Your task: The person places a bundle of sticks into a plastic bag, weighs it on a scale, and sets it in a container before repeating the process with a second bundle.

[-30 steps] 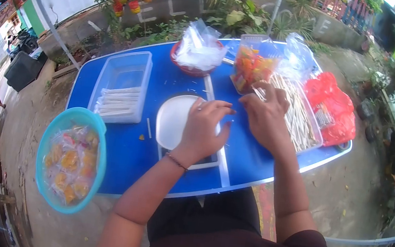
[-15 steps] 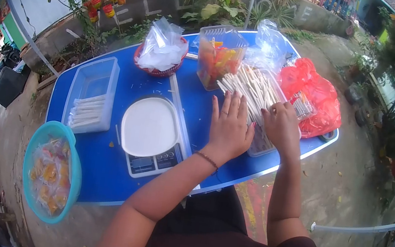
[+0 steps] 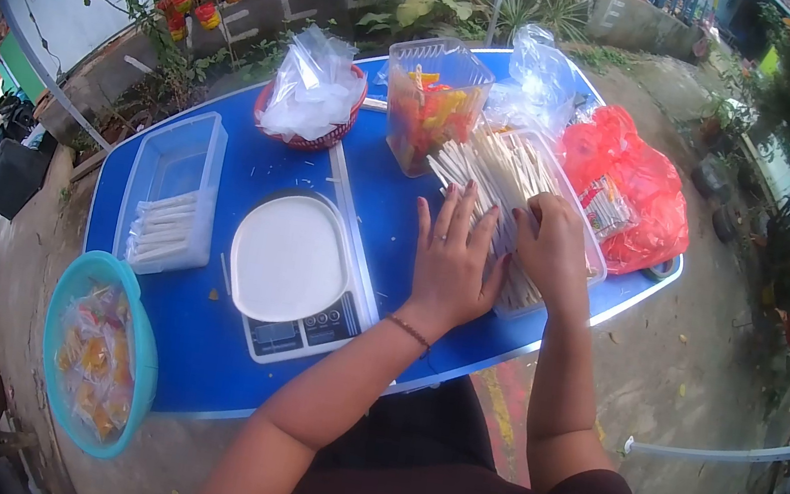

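A pile of thin pale sticks (image 3: 491, 175) fills a clear plastic tray (image 3: 597, 265) at the right of the table. My left hand (image 3: 454, 260) rests against the pile's near left side, fingers spread and holding nothing. Over the right part of the pile is my right hand (image 3: 548, 248), its fingers bent together at the sticks; what they grip, if anything, is hidden. Left of my hands lies a white scale (image 3: 290, 258) with a bare platform.
On the blue table (image 3: 190, 340) are a clear box with wrapped sticks (image 3: 163, 230), a red basket of plastic bags (image 3: 315, 99), a tall clear container (image 3: 433, 101) and a red plastic bag (image 3: 630, 194). A turquoise basin (image 3: 154, 345) of packets stands at the left edge.
My right hand has shifted slightly left, nearer my left hand. The view has moved a little, and my left hand stays open beside the pile.
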Action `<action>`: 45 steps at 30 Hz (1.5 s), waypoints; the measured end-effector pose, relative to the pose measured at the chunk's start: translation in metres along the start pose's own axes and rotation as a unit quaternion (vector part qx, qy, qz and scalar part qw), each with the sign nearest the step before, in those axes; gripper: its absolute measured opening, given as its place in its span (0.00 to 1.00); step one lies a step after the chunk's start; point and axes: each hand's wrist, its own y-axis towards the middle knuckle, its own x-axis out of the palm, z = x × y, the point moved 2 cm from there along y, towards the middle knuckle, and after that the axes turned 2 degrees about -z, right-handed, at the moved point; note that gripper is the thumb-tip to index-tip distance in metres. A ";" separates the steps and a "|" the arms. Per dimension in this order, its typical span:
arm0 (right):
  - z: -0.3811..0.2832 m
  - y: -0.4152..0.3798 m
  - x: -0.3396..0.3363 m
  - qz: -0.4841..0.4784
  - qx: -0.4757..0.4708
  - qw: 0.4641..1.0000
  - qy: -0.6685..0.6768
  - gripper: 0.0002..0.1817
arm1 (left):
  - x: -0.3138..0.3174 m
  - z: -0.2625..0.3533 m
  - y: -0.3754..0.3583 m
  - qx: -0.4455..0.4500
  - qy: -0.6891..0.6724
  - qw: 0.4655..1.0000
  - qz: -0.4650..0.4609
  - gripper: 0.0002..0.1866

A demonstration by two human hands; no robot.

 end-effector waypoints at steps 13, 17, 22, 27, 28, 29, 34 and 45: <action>0.005 0.001 -0.004 0.003 0.082 0.989 0.122 0.09 | -0.007 0.007 -0.001 0.070 -0.083 0.994 0.006 0.26; 0.008 -0.002 -0.007 -0.006 0.105 0.981 0.160 0.09 | -0.010 0.010 0.006 0.034 -0.183 0.982 0.030 0.24; 0.013 -0.001 -0.011 0.009 0.087 0.986 0.139 0.09 | -0.012 0.012 0.016 0.024 -0.160 0.986 0.033 0.18; 0.021 -0.002 -0.006 0.024 0.057 0.992 0.111 0.10 | -0.019 0.024 0.014 0.053 -0.124 0.991 0.003 0.16; 0.021 -0.002 -0.004 0.020 0.046 0.995 0.091 0.10 | -0.018 0.025 0.013 0.052 -0.130 0.990 -0.003 0.15; 0.020 -0.003 -0.002 0.017 0.034 0.997 0.072 0.10 | -0.017 0.026 0.013 0.062 -0.125 0.990 -0.005 0.15; 0.006 0.002 -0.001 -0.037 0.069 0.993 0.083 0.14 | -0.016 0.026 0.011 0.109 -0.083 0.990 -0.037 0.13; 0.010 0.007 0.000 -0.015 0.022 0.999 0.041 0.13 | -0.028 0.025 0.006 0.094 -0.144 0.985 -0.027 0.07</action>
